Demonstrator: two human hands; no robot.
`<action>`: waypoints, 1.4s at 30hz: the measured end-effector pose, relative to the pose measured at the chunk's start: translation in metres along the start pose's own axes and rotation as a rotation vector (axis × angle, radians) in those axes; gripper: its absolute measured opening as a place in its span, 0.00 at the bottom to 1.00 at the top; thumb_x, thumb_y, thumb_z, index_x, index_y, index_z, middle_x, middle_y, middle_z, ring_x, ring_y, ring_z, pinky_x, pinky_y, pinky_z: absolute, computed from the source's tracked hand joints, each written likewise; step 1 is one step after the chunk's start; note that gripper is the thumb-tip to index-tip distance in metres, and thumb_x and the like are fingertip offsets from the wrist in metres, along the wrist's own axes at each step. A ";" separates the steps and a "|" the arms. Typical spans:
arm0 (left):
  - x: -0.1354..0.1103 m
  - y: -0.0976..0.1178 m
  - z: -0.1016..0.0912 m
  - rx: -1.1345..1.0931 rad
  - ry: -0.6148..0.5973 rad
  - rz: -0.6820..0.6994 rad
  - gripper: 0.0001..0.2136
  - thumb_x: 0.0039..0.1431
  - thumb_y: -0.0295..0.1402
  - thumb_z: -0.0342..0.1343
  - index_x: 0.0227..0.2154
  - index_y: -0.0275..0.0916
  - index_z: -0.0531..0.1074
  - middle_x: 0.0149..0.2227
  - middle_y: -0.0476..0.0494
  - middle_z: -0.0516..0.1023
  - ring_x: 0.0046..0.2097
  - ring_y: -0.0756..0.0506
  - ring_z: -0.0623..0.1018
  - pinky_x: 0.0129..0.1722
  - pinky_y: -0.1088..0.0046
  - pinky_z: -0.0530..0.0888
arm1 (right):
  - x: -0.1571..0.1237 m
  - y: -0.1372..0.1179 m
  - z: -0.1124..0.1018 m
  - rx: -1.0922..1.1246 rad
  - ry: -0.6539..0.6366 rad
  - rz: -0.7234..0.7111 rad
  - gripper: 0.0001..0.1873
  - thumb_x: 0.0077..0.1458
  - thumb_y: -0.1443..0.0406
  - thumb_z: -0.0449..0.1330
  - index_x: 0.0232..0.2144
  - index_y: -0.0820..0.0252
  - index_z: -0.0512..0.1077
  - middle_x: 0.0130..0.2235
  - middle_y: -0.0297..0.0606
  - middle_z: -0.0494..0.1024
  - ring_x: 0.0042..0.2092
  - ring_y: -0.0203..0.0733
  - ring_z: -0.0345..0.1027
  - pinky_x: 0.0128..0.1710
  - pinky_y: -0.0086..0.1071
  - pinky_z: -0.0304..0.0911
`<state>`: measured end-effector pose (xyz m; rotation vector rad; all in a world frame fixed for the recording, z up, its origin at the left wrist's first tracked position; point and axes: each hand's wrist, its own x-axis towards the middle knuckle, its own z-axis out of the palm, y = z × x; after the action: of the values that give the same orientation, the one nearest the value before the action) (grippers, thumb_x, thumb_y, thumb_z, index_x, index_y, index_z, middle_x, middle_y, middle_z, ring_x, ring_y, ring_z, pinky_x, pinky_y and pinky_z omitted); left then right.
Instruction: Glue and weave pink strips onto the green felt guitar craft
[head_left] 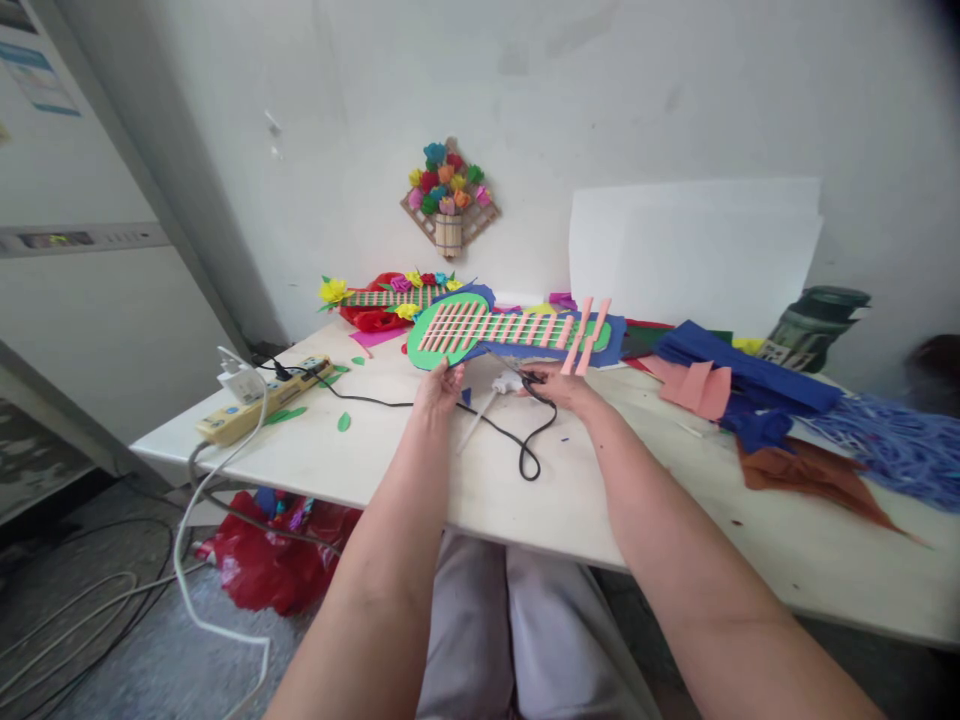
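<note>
In the head view, the green guitar (442,345) lies at the centre of the frame, its near edge pinched in the left hand (442,385). The right hand (559,386) is closed around scissors (517,371), blades beside the blue paper (484,353); a stray snip could nick the green body. Below, the looped black cord (531,478) might snag a wrist and drag the white glue gun (507,383).

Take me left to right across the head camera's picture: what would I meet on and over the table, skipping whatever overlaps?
Power strip → loose green leaf → left hand → right hand → salmon-pink paper → blue strings.
</note>
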<state>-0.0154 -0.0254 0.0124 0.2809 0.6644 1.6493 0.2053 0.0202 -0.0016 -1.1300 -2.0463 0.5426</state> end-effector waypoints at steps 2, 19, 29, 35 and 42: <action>0.000 0.000 0.000 -0.024 0.002 -0.012 0.06 0.59 0.24 0.47 0.36 0.30 0.68 0.25 0.41 0.76 0.20 0.54 0.74 0.21 0.85 0.72 | -0.002 -0.001 -0.001 -0.065 0.014 0.010 0.19 0.39 0.61 0.65 0.39 0.49 0.75 0.40 0.29 0.78 0.42 0.41 0.70 0.46 0.34 0.64; 0.000 0.003 -0.001 -0.102 0.001 -0.101 0.10 0.60 0.24 0.45 0.43 0.27 0.66 0.24 0.40 0.76 0.20 0.53 0.74 0.19 0.85 0.72 | -0.009 -0.030 -0.012 -0.290 0.019 0.005 0.22 0.39 0.57 0.64 0.41 0.49 0.74 0.39 0.30 0.79 0.41 0.41 0.72 0.42 0.33 0.65; -0.003 0.002 0.004 -0.034 0.016 -0.092 0.08 0.60 0.24 0.46 0.39 0.28 0.68 0.22 0.42 0.76 0.19 0.53 0.74 0.18 0.85 0.72 | 0.000 -0.007 0.002 0.067 -0.029 0.021 0.21 0.38 0.61 0.64 0.40 0.51 0.74 0.42 0.32 0.77 0.43 0.40 0.70 0.45 0.35 0.64; 0.000 0.000 0.001 0.025 -0.019 0.009 0.07 0.60 0.24 0.47 0.37 0.31 0.69 0.23 0.43 0.76 0.20 0.54 0.75 0.20 0.85 0.72 | -0.004 -0.029 0.000 0.298 -0.094 0.001 0.19 0.35 0.59 0.65 0.32 0.62 0.76 0.32 0.37 0.77 0.34 0.42 0.70 0.34 0.33 0.67; 0.002 -0.002 -0.001 0.049 -0.059 0.101 0.09 0.60 0.26 0.47 0.41 0.32 0.69 0.24 0.43 0.77 0.21 0.55 0.74 0.21 0.86 0.71 | -0.014 -0.052 0.005 0.414 -0.130 0.006 0.26 0.32 0.56 0.67 0.35 0.63 0.73 0.27 0.35 0.76 0.25 0.37 0.68 0.23 0.29 0.65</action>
<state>-0.0151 -0.0238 0.0102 0.4024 0.6556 1.7158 0.1782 -0.0193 0.0231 -0.8712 -1.9165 1.0110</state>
